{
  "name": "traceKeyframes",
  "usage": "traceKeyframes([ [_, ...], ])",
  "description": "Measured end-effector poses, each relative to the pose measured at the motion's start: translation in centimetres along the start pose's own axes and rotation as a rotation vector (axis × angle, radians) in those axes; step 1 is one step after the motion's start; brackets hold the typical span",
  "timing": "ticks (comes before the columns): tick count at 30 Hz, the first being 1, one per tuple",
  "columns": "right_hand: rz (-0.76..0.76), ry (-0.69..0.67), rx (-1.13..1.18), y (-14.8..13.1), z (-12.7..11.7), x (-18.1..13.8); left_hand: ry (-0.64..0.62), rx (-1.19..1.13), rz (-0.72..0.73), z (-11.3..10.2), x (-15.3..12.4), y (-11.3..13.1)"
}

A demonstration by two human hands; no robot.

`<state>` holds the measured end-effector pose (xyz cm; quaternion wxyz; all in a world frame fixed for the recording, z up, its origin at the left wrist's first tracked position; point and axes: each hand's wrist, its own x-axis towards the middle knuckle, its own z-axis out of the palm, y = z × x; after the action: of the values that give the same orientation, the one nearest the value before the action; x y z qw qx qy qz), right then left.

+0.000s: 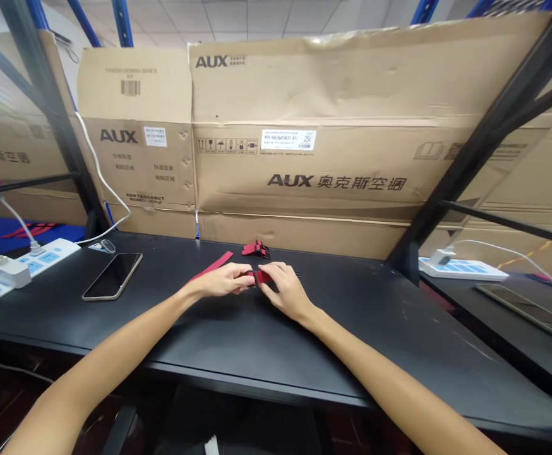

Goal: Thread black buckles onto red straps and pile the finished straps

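While a person works at a matte black desk (375,335), a white power strip (39,262) sits at the far left with a white plug adapter (13,273) in it. Just right of the strip, a dark-screened smartphone with a pale frame (112,276) lies flat, and a small clear plastic piece (103,246) rests beyond it. Next comes the person's left hand (219,281), closed with curled fingers on a long, flat red fabric strap (214,265), whose free end runs out toward the boxes. The right hand (285,292) is just beside it, its fingertips (269,268) pressed onto a short red strap section (263,277) between the hands; whether this is the same strap is hidden. Close beyond them lies a bundled red strap with black buckles (256,249), untouched. Further right, a black steel shelf upright (408,253) stands before a second white power strip (463,268) on a neighbouring desk. Tan cardboard boxes printed AUX (304,126) line the back. A loosened pinch could let the red fabric slip, and a wide pull on the free end could snag the buckles or drag the bundled strap out of place.
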<state>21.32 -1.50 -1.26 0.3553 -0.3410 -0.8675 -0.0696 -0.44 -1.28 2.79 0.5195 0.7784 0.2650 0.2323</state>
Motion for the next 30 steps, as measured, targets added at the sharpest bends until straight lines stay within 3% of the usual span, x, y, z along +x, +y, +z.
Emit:
traceKeyframes([
  [3,-0.052,0.029,0.05,-0.8,0.5,-0.1,0.045,0.065,0.043,0.5,0.2,-0.1],
  [8,-0.115,0.052,0.083,-1.2,0.4,-0.4,0.222,0.176,0.053,0.9,0.5,-0.9],
  [14,-0.187,-0.016,-0.004,-1.6,0.0,0.1,0.276,0.233,0.043,1.6,0.8,-1.3],
  [17,-0.162,-0.04,-0.093,-0.3,-0.7,0.3,0.324,0.32,0.027,0.3,0.5,-0.8],
  [21,-0.006,-0.026,-0.158,3.1,-1.9,-0.1,0.368,0.41,-0.005,-3.5,-0.9,-0.5],
  [24,0.024,-0.017,-0.126,4.5,-2.0,-0.5,0.317,0.429,-0.103,-5.5,-1.9,-0.8],
  [27,-0.015,-0.041,-0.099,4.2,-1.4,-0.5,0.237,0.444,-0.113,-5.9,-2.1,-1.3],
  [30,-0.013,-0.083,-0.118,3.7,-1.1,-0.3,0.288,0.459,-0.1,-5.7,-1.9,-1.5],
])
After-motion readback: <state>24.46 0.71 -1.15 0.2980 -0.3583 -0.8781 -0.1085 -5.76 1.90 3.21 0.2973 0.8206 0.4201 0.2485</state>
